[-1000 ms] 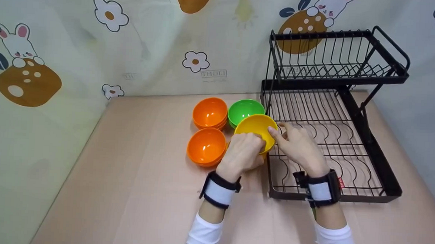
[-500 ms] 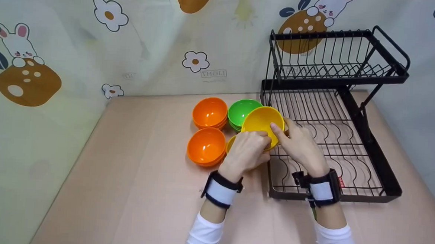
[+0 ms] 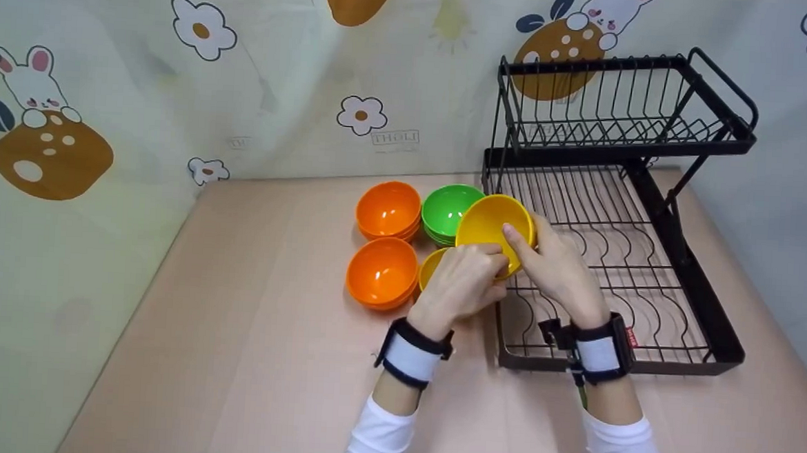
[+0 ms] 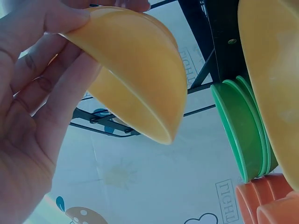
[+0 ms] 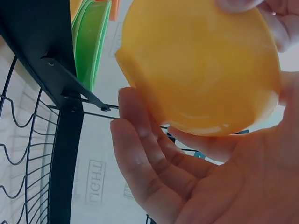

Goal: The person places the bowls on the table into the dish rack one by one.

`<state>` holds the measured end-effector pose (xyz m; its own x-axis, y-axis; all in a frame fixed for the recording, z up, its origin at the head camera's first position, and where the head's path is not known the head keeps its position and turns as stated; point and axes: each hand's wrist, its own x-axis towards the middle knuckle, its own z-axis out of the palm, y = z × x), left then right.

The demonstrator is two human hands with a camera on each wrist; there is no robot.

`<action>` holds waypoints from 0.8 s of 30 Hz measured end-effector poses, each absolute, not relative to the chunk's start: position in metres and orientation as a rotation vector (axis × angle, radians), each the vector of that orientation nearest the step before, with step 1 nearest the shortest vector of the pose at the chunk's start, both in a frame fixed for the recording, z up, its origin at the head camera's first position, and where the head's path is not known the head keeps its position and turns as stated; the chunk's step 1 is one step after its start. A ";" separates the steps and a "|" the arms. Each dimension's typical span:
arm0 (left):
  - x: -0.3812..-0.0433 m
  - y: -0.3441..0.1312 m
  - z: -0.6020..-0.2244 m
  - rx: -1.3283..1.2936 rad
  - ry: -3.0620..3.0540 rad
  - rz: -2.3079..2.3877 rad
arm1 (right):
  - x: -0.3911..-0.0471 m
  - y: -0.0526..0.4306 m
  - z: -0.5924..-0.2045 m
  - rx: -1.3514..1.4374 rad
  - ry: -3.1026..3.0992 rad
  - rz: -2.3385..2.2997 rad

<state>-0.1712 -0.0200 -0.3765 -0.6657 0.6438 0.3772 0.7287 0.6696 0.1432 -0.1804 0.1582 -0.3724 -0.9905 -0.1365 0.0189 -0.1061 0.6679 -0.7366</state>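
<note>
A yellow bowl (image 3: pixel 488 220) is held tilted above the left edge of the black dish rack, its inside facing up in the head view. My left hand (image 3: pixel 461 281) pinches its near rim, thumb and fingers on either side of the wall in the left wrist view. With the thumb over the right rim and the fingers behind, my right hand (image 3: pixel 560 269) grips the same bowl (image 5: pixel 201 70). Another yellow bowl (image 3: pixel 429 268) sits below, mostly hidden by my left hand. Stacked green bowls (image 3: pixel 448 211) stand just behind it.
Two stacks of orange bowls, a rear stack (image 3: pixel 387 210) and a front stack (image 3: pixel 380 273), stand left of the green and yellow ones. The two-tier black dish rack (image 3: pixel 713 319) takes up the right side. A patterned curtain (image 3: pixel 280 75) backs the beige tabletop (image 3: pixel 268 302).
The held yellow bowl has risen slightly and moved right, away from the bowl beneath, which shows more. Both hands moved with it, the left shifting a little right.
</note>
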 end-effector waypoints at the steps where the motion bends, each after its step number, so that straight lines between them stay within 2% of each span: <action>1: -0.171 -0.020 -0.377 -1.099 -2.582 -0.416 | -0.180 0.158 -0.372 -0.204 2.837 -1.253; 24: -0.172 -0.013 -0.384 -1.079 -2.505 -0.518 | -0.181 0.158 -0.375 -0.166 3.039 -1.399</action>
<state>-0.1721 -0.0133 -0.3842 -0.6416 0.6117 0.4628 0.7450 0.6405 0.1863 -0.1810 0.1577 -0.3750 -0.9735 -0.0026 0.2285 -0.1753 0.6503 -0.7392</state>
